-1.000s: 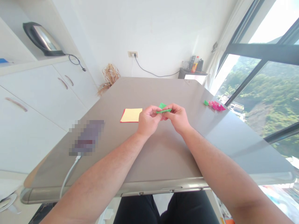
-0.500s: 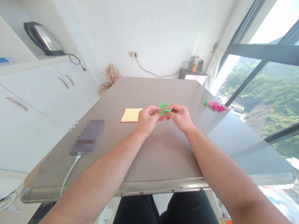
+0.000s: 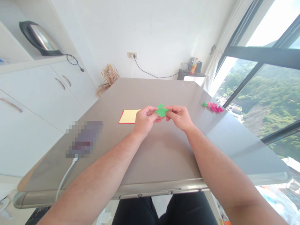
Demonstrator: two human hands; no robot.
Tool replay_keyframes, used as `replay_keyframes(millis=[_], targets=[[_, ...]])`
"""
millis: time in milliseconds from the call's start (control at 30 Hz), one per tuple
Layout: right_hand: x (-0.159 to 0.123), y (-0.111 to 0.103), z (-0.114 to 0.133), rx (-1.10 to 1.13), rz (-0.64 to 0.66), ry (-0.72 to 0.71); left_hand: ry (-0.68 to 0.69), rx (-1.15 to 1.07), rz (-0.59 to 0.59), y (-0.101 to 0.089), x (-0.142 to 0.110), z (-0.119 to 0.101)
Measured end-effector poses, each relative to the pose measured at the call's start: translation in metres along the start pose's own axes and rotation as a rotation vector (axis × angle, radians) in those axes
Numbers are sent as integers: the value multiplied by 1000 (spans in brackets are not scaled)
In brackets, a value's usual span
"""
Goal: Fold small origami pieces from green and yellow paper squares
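Observation:
A small folded piece of green paper (image 3: 161,111) is held above the middle of the table, pinched from both sides. My left hand (image 3: 145,119) grips its left edge between thumb and fingers. On the opposite edge, my right hand (image 3: 180,117) has a similar pinch. The paper has several folds, with a flap standing up at its far side. Just left of my left hand lies a stack of yellow and red paper sheets (image 3: 128,116), partly covered by that hand.
Pink folded paper pieces (image 3: 215,107) and a small green one (image 3: 204,103) lie at the table's (image 3: 161,156) right edge by the window. A blurred-out device (image 3: 85,139) with a white cable (image 3: 66,178) lies at left. An electric kettle (image 3: 39,37) stands on the cabinet.
Between my fingers the green paper has opened out and turned, showing a broader face. My hands stay at about the same place, and the whole view has shifted slightly.

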State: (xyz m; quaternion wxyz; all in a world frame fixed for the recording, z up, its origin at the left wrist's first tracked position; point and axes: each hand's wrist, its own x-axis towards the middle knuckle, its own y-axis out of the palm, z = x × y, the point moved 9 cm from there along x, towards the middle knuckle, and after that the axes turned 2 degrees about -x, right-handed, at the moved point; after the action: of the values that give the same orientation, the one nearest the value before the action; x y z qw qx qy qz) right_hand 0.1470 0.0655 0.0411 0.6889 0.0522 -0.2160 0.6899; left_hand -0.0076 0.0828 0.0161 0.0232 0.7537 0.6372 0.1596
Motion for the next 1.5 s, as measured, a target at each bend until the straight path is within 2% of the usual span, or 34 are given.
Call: replay_keyframes(millis=[367, 1067, 1300, 1500], targets=[[0, -1, -4, 77, 10, 46, 24, 25, -2, -2, 0, -1], [-2, -3, 2, 15, 3, 29, 52, 36, 28, -2, 2, -1], [-3, -3, 2, 21, -5, 29, 49, 17, 1, -3, 1, -2], [-4, -3, 4, 128, -38, 21, 45, -29, -46, -3, -1, -4]])
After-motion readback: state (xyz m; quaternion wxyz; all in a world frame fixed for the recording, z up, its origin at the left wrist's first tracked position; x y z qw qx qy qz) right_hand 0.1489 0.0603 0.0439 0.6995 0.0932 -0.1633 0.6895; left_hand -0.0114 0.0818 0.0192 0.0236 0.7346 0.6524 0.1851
